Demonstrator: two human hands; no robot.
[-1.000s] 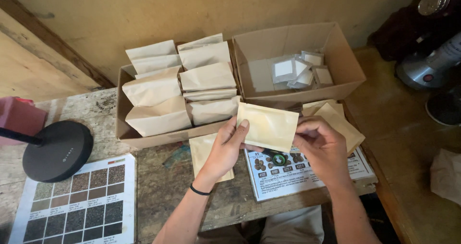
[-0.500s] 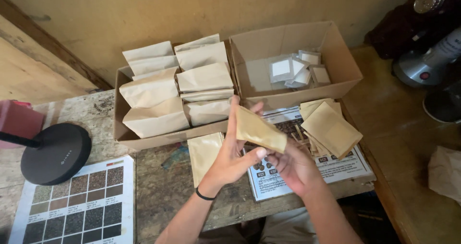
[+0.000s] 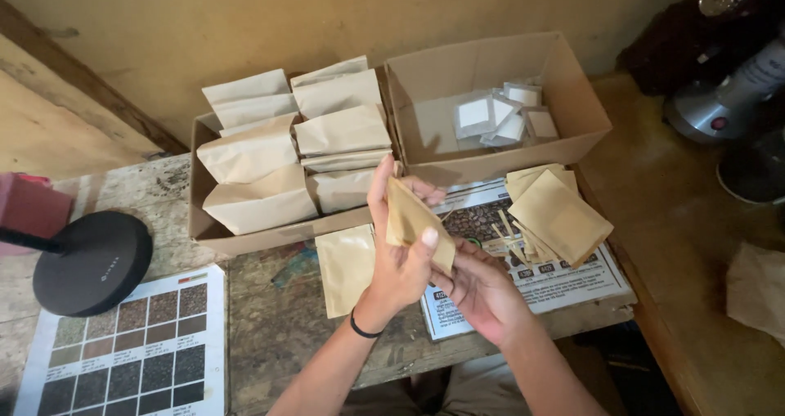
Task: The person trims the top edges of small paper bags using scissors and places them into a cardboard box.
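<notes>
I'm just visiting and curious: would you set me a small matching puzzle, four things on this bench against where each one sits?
Things:
1. kraft pouch
2. white sachets
3. round black base
4. loose pouch pile

Places:
A. far left of the bench, above a chart of brown squares
B. on the printed sheet, right of the hands
C. between the left hand and the right hand
D. inside the right cardboard box

Pairs: 1-C, 2-D, 3-A, 4-B
</notes>
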